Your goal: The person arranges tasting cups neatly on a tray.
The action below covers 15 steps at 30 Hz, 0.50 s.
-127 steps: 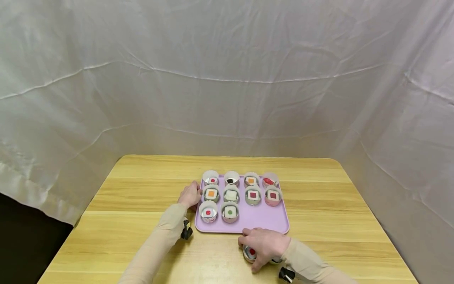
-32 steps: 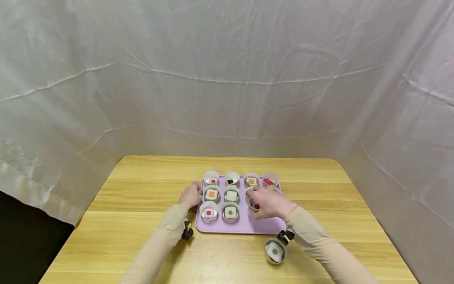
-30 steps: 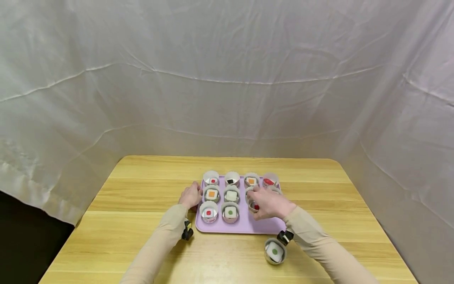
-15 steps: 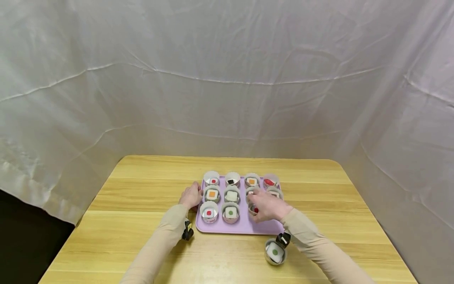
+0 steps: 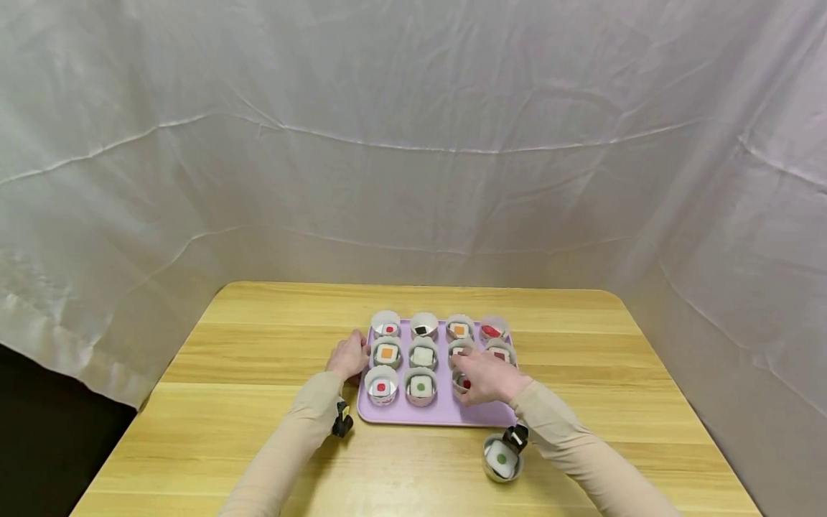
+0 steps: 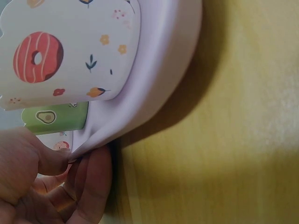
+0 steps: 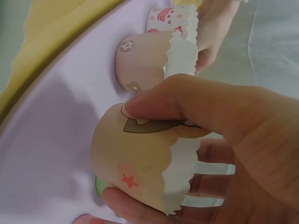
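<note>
My left hand (image 5: 349,355) pinches the left edge of a lilac tray (image 5: 446,412), thumb on top and fingers beneath, as the left wrist view shows. My right hand (image 5: 489,375) grips a beige paper baking cup (image 7: 135,154) by its sides, thumb on the near wall and fingers round the far one. That cup stands in the tray's front row, right of a cup (image 5: 421,397) whose white piece has a green dot. A red-centred piece shows inside the gripped cup; the hand hides much of it.
Other scalloped paper cups, each with a small piece inside, stand in rows on the tray, such as one with an orange square (image 5: 387,355). One more cup (image 5: 501,468) sits on the wooden table (image 5: 226,424) before the tray, under my right wrist. Pale curtains (image 5: 413,179) surround the table.
My right hand has carried the red-centred cup from the table in front onto the tray's front row. Over the last second it barely shifts. The left hand stays at the tray's edge.
</note>
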Each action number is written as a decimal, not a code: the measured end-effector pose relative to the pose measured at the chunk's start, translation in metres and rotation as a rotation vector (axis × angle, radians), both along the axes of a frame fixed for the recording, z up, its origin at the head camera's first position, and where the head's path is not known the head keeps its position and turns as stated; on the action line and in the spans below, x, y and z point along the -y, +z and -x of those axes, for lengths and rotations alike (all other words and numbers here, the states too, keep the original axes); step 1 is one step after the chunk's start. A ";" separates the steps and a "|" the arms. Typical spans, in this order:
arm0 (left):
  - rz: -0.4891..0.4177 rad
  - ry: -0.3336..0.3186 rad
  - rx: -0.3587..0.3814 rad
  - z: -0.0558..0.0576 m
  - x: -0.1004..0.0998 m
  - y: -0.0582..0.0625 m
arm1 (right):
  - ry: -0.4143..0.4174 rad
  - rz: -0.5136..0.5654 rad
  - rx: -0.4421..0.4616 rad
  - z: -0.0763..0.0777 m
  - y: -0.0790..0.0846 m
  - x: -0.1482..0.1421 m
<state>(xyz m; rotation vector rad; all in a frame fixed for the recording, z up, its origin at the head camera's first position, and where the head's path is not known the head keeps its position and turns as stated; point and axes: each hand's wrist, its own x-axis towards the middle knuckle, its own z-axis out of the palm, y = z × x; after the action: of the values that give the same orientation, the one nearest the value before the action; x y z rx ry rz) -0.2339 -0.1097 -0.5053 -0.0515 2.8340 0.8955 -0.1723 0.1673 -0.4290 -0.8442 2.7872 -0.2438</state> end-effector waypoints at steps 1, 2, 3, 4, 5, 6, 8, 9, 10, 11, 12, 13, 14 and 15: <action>0.002 0.000 -0.002 0.000 0.000 0.000 | -0.006 0.002 0.003 0.000 0.000 0.000; 0.003 -0.001 -0.004 0.000 0.000 -0.001 | -0.013 0.005 0.005 0.000 0.000 0.000; 0.005 -0.001 -0.005 0.000 0.000 -0.001 | -0.019 0.008 0.008 0.000 -0.001 0.000; 0.006 0.000 -0.006 0.000 0.000 -0.001 | -0.026 0.010 0.011 0.000 -0.001 0.000; 0.007 0.000 -0.006 0.001 0.000 -0.001 | -0.031 0.012 0.013 0.000 -0.001 0.000; 0.007 0.000 -0.006 0.000 0.000 -0.001 | -0.034 0.015 0.013 0.000 -0.001 0.000; 0.006 0.000 -0.005 0.001 0.000 -0.001 | -0.036 0.019 0.012 0.000 -0.001 -0.001; 0.005 0.001 -0.004 0.001 0.000 -0.001 | -0.038 0.020 0.013 0.000 -0.001 -0.001; 0.005 0.001 -0.004 0.001 0.000 -0.001 | -0.038 0.021 0.016 -0.001 -0.002 -0.001; 0.005 0.001 -0.004 0.001 0.000 -0.001 | -0.040 0.022 0.018 -0.001 -0.002 0.000; 0.005 0.001 -0.004 0.001 0.000 -0.001 | -0.042 0.024 0.020 -0.001 -0.002 0.000; 0.004 0.002 -0.003 0.001 0.000 -0.001 | -0.045 0.024 0.023 -0.001 -0.002 0.000; 0.005 0.002 -0.003 0.001 0.000 -0.001 | -0.048 0.023 0.027 -0.001 -0.002 0.000; 0.005 0.003 -0.003 0.001 0.000 -0.001 | -0.049 0.023 0.029 -0.001 -0.002 0.000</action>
<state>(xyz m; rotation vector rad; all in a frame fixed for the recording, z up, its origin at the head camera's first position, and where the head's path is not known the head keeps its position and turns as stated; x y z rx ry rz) -0.2344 -0.1094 -0.5062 -0.0553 2.8395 0.8902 -0.1714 0.1674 -0.4305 -0.7715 2.7859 -0.2945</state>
